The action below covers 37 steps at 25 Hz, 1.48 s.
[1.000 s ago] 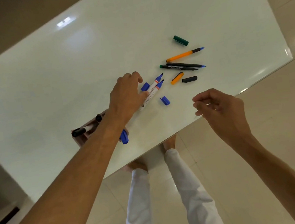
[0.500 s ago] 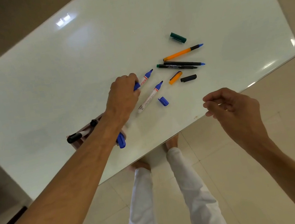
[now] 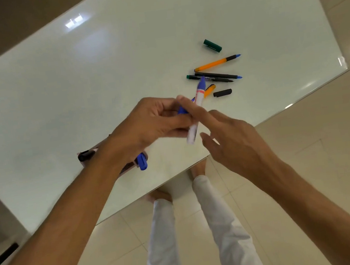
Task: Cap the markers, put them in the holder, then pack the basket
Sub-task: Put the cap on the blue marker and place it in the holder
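Standing at the bottom of the frame are two legs in white trousers (image 3: 223, 226) on a tiled floor (image 3: 305, 136). Above them, in the middle of the frame, the left hand (image 3: 150, 124) has its fingers curled round a white marker (image 3: 196, 111) with a blue tip, and a blue cap (image 3: 181, 110) shows in that grip. The right hand (image 3: 233, 137) is spread, with one straight finger touching the marker. Under the left arm, a holder (image 3: 96, 153) lies on the white surface (image 3: 73, 90) with a blue marker (image 3: 142, 161). Farther up and right lie an orange pen (image 3: 216, 63), two dark pens (image 3: 215, 76), a black cap (image 3: 222, 92), an orange cap (image 3: 209, 90) and a green cap (image 3: 212, 45).
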### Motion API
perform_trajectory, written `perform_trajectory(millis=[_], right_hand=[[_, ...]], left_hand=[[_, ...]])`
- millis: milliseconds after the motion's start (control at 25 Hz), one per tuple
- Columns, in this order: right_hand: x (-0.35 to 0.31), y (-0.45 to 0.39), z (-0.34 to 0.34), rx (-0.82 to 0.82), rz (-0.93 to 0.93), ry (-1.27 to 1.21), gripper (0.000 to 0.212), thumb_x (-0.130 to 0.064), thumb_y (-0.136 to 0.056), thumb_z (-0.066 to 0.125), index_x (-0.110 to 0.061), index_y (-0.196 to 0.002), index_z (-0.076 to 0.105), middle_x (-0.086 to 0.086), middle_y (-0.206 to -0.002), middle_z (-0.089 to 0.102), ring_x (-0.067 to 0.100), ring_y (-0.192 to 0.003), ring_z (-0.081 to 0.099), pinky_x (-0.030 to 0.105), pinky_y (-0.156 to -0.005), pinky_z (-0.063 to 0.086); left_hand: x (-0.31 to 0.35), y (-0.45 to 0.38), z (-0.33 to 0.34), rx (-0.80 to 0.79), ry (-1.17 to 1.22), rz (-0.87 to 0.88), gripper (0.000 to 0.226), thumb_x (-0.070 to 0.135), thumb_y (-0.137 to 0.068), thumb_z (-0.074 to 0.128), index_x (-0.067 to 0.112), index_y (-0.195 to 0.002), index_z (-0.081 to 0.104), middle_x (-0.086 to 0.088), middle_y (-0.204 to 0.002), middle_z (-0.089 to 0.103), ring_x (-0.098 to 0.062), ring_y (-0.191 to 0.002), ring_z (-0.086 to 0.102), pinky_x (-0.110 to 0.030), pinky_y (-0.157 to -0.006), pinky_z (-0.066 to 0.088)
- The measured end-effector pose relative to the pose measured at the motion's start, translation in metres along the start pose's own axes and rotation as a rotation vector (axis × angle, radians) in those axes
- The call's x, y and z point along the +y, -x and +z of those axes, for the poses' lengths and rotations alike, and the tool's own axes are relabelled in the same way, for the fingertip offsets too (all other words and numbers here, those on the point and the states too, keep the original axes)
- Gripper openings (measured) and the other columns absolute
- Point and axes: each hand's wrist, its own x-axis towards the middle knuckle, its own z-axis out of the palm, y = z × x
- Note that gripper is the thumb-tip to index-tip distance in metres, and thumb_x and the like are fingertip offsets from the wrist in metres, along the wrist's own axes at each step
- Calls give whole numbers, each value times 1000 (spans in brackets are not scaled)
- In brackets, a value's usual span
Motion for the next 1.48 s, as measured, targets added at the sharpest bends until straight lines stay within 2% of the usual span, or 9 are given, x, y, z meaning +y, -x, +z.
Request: perform_trajectory(millis=[120, 240, 360, 520, 680, 800, 1120, 1280, 1480], right_hand=[[-4, -4, 2, 310, -103, 14, 37, -10, -85, 84, -13, -118, 68, 6, -81, 71, 28, -60, 61, 27, -60, 41], [-3, -4, -3, 424, 152, -200, 19, -30, -98, 66, -17, -85, 62, 0, -57, 57, 25, -50, 52, 31, -52, 43], [-3, 1, -21, 392, 409, -849, 31, -22, -108, 49, -12, -94, 75, 6, -64, 63, 18, -54, 55, 30, -52, 47], [-21, 23, -46, 401, 356, -1204, 7, -8, -104, 59, -3, -101, 64, 11, -74, 74, 26, -63, 71, 32, -58, 56], [-44, 55, -47, 371, 137, -971, 11, -9, -95, 74, -7, -105, 74, 5, -92, 83, 22, -80, 82, 29, -70, 65], [-59, 65, -38, 404, 133, -851, 16, -21, -90, 77, -24, -106, 78, -7, -96, 83, 16, -85, 82, 28, -75, 66], [-79, 57, -38, 458, 234, -1053, 15, -15, -89, 78, -6, -101, 76, 8, -90, 82, 24, -79, 83, 30, -68, 66], [-80, 63, -39, 464, 158, -873, 15, -19, -89, 81, -21, -104, 78, -4, -92, 83, 19, -82, 82, 37, -73, 67], [-83, 69, -32, 458, 131, -726, 24, -23, -88, 84, -16, -110, 80, -4, -99, 83, 20, -86, 82, 44, -74, 68]], left_hand=[[2, 21, 11, -42, 60, -37, 16, 12, -91, 74, 19, -105, 78, 2, -88, 84, -12, -81, 82, -16, -72, 61], [1, 28, 7, 35, 189, 13, 22, 17, -94, 70, 18, -114, 78, 0, -96, 83, -15, -86, 81, -16, -75, 61], [-3, 30, -3, 65, 181, 88, 29, 25, -103, 60, 15, -128, 72, -3, -100, 81, -18, -89, 80, -20, -79, 62], [-8, 34, 2, 126, 629, 47, 20, 27, -105, 56, 7, -111, 58, -18, -98, 82, -31, -89, 82, -29, -73, 66], [-20, 41, 16, 225, 1075, 9, 26, 28, -106, 56, 3, -114, 52, -25, -99, 80, -30, -86, 82, -31, -70, 67], [-26, 48, 26, 260, 1031, 30, 20, 26, -106, 57, 6, -107, 59, -18, -91, 81, -25, -79, 82, -31, -73, 68], [-35, 62, 15, 169, 873, 97, 29, 30, -90, 61, 12, -111, 69, -4, -82, 74, -10, -63, 70, -19, -63, 61], [-28, 71, 11, 205, 1042, 93, 24, 25, -97, 57, 4, -106, 65, -15, -96, 82, -22, -82, 82, -28, -70, 67], [-20, 81, 16, 172, 1074, 110, 25, 26, -107, 49, 2, -107, 59, -18, -101, 82, -24, -87, 83, -31, -73, 68]])
